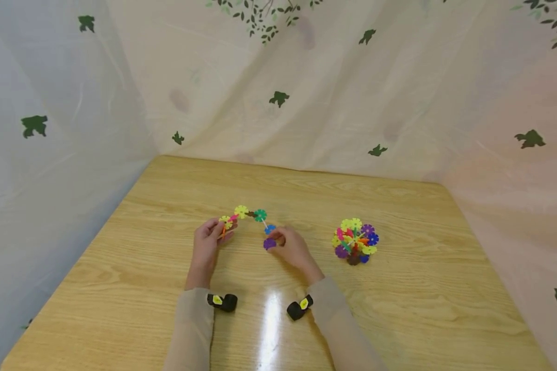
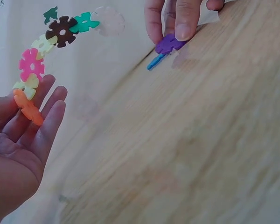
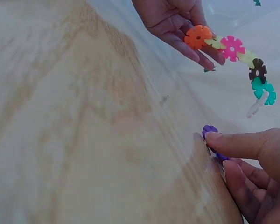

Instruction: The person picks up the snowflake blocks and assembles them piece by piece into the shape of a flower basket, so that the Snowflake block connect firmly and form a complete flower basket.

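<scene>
My left hand [image 1: 205,247] pinches one end of a curved chain of notched plastic snowflake discs [image 2: 31,64]. From that end the chain runs orange, pale yellow, pink, pale yellow, brown, green and clear. The clear disc [image 3: 257,105] stands at the free end, pointing toward the right hand. Between thumb and fingertips, my right hand [image 1: 298,252] holds a purple snowflake disc [image 2: 169,44] with a blue disc [image 2: 156,61] joined to it. In both wrist views a gap shows between this pair and the chain.
To the right on the wooden table [image 1: 399,309] sits a round cluster of joined discs [image 1: 355,241] in many colours. Pale curtains [image 1: 306,129] with green leaf shapes enclose the table's back and sides. Each wrist wears a black camera strap.
</scene>
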Action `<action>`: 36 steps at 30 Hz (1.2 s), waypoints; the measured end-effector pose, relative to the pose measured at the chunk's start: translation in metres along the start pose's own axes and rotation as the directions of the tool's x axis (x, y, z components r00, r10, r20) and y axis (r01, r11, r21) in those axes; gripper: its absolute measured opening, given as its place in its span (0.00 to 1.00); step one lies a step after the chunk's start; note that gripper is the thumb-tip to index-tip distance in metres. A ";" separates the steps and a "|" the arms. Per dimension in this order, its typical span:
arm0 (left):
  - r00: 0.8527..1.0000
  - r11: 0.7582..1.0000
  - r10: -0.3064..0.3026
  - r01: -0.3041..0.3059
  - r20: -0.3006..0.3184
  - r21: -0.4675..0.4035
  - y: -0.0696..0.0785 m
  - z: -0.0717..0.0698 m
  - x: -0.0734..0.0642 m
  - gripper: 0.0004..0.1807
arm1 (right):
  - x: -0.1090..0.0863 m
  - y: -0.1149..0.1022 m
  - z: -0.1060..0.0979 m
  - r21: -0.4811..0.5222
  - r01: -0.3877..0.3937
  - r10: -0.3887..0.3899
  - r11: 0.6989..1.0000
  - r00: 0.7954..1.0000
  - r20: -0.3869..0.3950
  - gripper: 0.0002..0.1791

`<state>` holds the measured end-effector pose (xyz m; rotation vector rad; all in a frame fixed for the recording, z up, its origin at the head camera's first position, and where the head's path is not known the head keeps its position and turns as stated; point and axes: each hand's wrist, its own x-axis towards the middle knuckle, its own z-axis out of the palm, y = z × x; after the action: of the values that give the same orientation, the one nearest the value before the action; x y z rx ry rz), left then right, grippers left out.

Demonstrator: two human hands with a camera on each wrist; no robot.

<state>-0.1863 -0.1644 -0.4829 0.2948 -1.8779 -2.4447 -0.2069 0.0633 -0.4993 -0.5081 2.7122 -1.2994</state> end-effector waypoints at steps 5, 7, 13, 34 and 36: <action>1.000 1.000 0.019 -0.019 0.002 -0.010 -0.001 0.002 0.000 0.10 | -0.001 0.008 -0.001 0.244 -0.042 0.042 0.969 0.999 0.003 0.09; 1.000 1.000 0.021 -0.021 0.003 -0.015 -0.001 0.003 0.000 0.09 | -0.001 0.010 -0.001 0.326 -0.063 0.064 0.943 0.998 0.005 0.09; 1.000 1.000 0.006 -0.006 0.021 -0.012 0.001 0.004 0.000 0.10 | -0.002 0.011 -0.002 0.410 -0.086 0.101 0.908 0.995 -0.015 0.10; 0.999 1.000 0.007 -0.008 0.045 0.027 0.003 0.004 0.000 0.09 | -0.001 0.008 -0.003 0.453 -0.133 0.160 0.881 0.987 -0.023 0.09; 0.999 1.000 0.009 -0.010 0.048 0.020 0.003 0.004 0.000 0.09 | -0.001 0.007 -0.003 0.461 -0.141 0.168 0.876 0.986 -0.018 0.09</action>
<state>-0.1876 -0.1614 -0.4796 0.2299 -1.9194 -2.4491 -0.2085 0.0702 -0.5028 -0.1993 2.2990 -1.8493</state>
